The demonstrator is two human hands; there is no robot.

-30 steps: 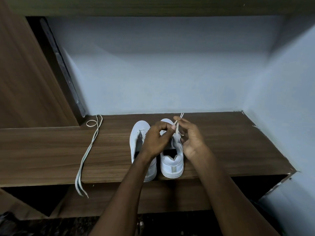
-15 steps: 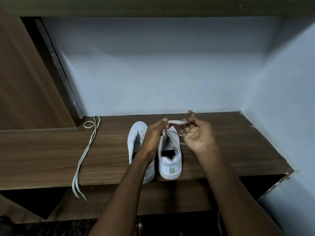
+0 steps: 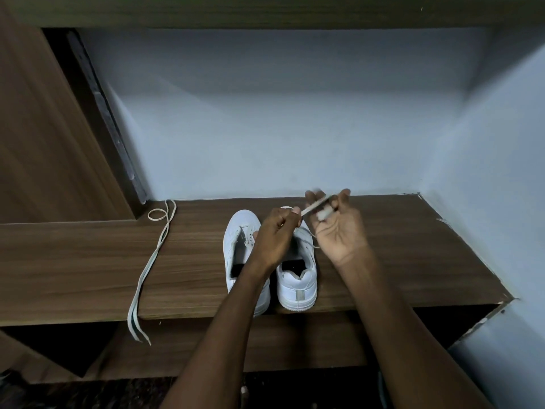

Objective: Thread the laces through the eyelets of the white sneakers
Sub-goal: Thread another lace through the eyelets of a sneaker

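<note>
Two white sneakers stand side by side, heels toward me, on a wooden shelf (image 3: 383,261): the left sneaker (image 3: 240,255) and the right sneaker (image 3: 298,278). A white lace (image 3: 314,205) is stretched between my hands above the right sneaker's toe end. My left hand (image 3: 277,234) pinches one part of it with curled fingers. My right hand (image 3: 339,228), palm up, holds the other part between thumb and fingers; it is motion-blurred. A strand of the lace runs down toward the right sneaker's eyelets.
A second loose lace (image 3: 153,261) lies on the shelf at the left, looped at the far end, its tips hanging over the front edge. A wooden panel (image 3: 44,128) rises at the left. Pale walls close the back and right.
My right hand has turned palm up and drawn the lace out to the right and up. My left hand has kept its pinch over the right sneaker.
</note>
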